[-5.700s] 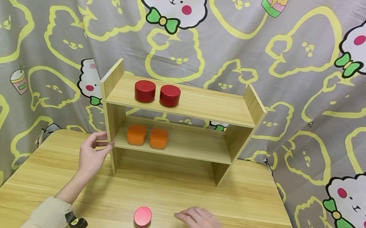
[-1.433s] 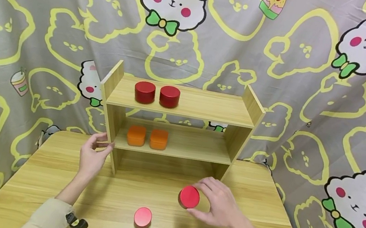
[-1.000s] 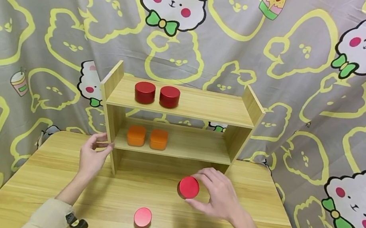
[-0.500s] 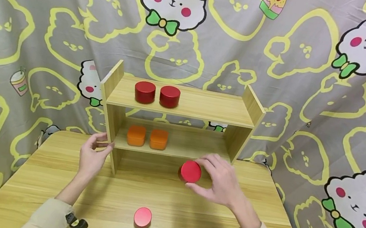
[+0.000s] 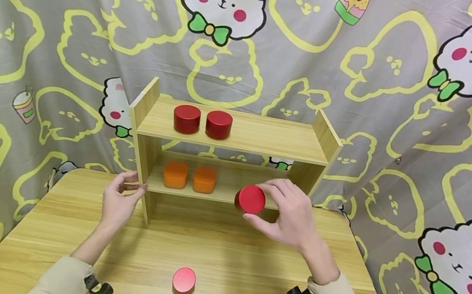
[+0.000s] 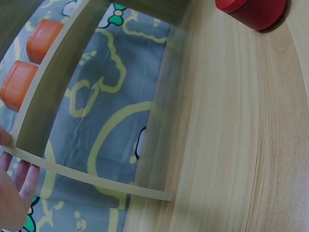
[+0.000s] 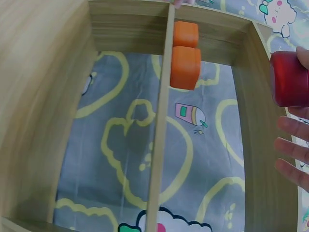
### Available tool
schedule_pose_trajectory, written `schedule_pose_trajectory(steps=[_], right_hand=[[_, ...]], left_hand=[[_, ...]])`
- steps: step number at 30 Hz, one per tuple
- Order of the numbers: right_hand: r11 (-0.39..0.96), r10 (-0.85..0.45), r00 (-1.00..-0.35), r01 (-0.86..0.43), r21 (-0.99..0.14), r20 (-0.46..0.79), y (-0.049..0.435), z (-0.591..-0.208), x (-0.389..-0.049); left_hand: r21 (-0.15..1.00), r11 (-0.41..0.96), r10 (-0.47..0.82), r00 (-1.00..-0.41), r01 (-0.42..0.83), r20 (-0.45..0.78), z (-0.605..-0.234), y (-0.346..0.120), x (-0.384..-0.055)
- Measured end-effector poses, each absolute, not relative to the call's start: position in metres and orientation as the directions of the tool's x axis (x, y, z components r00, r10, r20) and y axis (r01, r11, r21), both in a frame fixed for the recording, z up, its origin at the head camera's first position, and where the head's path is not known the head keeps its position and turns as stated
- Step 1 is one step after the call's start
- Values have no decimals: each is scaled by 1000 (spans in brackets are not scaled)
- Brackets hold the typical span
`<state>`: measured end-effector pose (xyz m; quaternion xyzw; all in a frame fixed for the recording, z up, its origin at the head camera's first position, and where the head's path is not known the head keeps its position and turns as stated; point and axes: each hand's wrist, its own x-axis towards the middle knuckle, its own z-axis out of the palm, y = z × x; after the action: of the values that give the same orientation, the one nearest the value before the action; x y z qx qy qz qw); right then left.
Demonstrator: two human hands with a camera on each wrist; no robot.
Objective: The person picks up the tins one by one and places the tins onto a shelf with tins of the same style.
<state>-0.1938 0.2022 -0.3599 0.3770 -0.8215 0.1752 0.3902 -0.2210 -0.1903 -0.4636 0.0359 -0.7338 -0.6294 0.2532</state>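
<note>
My right hand (image 5: 292, 213) holds a red round tin (image 5: 251, 199) between thumb and fingers, raised in front of the middle shelf's right half. In the right wrist view the same red tin (image 7: 290, 79) is at the right edge, the other fingers extended below it. My left hand (image 5: 120, 200) pinches the left side panel of the wooden shelf (image 5: 227, 198), thumb on one side and fingers on the other, as the left wrist view shows. Another red round tin (image 5: 183, 282) stands on the table in front of the shelf.
Two dark red round tins (image 5: 202, 121) stand on the top board, left of its middle. Below them, two orange square boxes (image 5: 190, 177) sit on the middle board. The wooden table (image 5: 310, 263) carries the shelf; a patterned curtain (image 5: 248, 76) hangs behind.
The right hand has taken one red tin from the table's front and lifted it up to the middle board's height. The left hand stays on the side panel.
</note>
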Motion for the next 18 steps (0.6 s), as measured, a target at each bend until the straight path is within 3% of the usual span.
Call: schedule_pose_trajectory(steps=[18], right_hand=[[649,-439,-375,-760,0,817,200,-320,-208]], left_hand=[[945,210,-365,-876,252,315,-466,-191,-222]])
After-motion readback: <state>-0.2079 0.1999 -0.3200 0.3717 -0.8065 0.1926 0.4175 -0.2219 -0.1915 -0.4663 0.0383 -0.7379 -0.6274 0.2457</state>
